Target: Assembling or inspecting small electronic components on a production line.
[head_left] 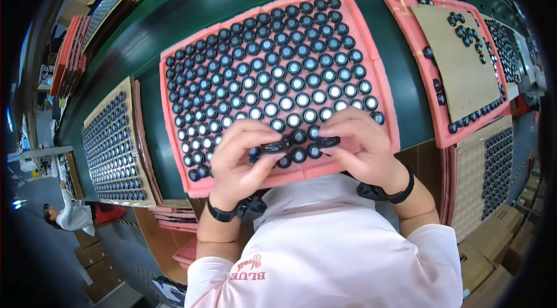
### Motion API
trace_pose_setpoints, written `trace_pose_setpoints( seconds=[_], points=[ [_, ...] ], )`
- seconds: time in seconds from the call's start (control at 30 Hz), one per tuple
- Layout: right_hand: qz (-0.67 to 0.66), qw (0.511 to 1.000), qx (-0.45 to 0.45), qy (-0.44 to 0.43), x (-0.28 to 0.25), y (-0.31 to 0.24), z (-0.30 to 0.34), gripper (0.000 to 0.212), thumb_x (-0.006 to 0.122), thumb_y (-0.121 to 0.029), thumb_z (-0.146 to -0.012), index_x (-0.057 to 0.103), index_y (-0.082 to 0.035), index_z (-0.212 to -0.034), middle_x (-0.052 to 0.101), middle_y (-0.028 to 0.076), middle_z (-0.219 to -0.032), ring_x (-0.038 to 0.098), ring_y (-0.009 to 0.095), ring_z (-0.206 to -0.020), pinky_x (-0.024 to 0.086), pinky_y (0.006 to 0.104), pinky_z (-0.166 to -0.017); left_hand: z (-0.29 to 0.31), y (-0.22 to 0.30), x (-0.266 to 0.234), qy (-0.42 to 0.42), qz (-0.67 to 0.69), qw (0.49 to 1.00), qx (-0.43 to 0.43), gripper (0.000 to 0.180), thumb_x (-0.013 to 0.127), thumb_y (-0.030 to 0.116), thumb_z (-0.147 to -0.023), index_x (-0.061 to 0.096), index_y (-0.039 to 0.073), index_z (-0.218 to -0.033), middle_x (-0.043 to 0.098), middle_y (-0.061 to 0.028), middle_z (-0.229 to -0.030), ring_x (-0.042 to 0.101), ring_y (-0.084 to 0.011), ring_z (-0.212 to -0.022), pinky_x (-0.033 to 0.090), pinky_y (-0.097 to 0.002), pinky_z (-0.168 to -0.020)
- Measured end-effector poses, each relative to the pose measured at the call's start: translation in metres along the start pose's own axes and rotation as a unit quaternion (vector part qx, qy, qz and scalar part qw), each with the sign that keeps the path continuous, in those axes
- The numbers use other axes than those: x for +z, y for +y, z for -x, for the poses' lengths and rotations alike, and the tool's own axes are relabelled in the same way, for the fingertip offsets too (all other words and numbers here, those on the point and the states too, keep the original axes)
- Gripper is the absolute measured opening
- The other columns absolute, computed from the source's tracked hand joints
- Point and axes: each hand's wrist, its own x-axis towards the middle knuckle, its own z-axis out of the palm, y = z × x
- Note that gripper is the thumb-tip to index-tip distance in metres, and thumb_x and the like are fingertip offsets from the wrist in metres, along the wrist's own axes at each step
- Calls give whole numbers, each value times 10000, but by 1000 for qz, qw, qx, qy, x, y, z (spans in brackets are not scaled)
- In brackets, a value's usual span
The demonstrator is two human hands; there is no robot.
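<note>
A pink foam tray (390, 122) lies in front of me, filled with rows of small round black parts (267, 94) with shiny pale centres. Over its near edge, my left hand (241, 154) pinches one black part (275, 146) on edge between thumb and fingers. My right hand (365, 145) grips another black part (328, 142) the same way, a short gap from the first. Both held parts are above the near rows, with a few more parts showing between my hands. Their exact kind I cannot make out. Black bands circle both wrists.
The tray rests on a green work surface (217, 0). To the left stands another full tray (116, 151). On the right, a cardboard sheet (458, 64) with loose parts covers a second pink tray (432, 102). Cartons (484, 244) fill the lower right. A person (72, 215) is at far left.
</note>
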Motion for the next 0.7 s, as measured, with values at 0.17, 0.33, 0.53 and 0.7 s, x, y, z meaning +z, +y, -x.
trace_pose_setpoints(
  seconds=[0.17,0.33,0.53,0.7],
  points=[
    [9,999,-35,9,16,-4,9,342,700,58,-722,647,-1,-1055,643,130,-972,619,242,-881,492,327,-784,18,-1,12,1,6,1000,15,236,746,-11,-727,674,0,-951,650,-116,-929,617,-210,-867,501,-302,-755],
    [-9,1000,-6,-6,19,-10,9,314,698,66,-726,643,-2,-1027,628,153,-1036,620,250,-936,503,346,-824,21,2,10,0,34,999,23,244,732,-41,-725,671,-2,-958,628,-144,-1036,620,-216,-884,507,-306,-777],
    [-67,995,-19,72,26,-10,10,337,766,35,-697,634,-19,-1002,630,167,-1094,631,259,-977,517,329,-822,27,1,10,-2,43,997,59,226,739,-54,-729,658,-8,-935,576,-189,-1147,620,-228,-913,515,-313,-804],
    [-43,995,-41,79,27,-7,13,350,799,17,-675,624,-24,-975,646,170,-1099,644,266,-975,522,326,-799,27,2,9,-14,56,996,63,196,740,-53,-736,647,-10,-903,562,-209,-1174,620,-229,-923,520,-314,-811]
  ],
)
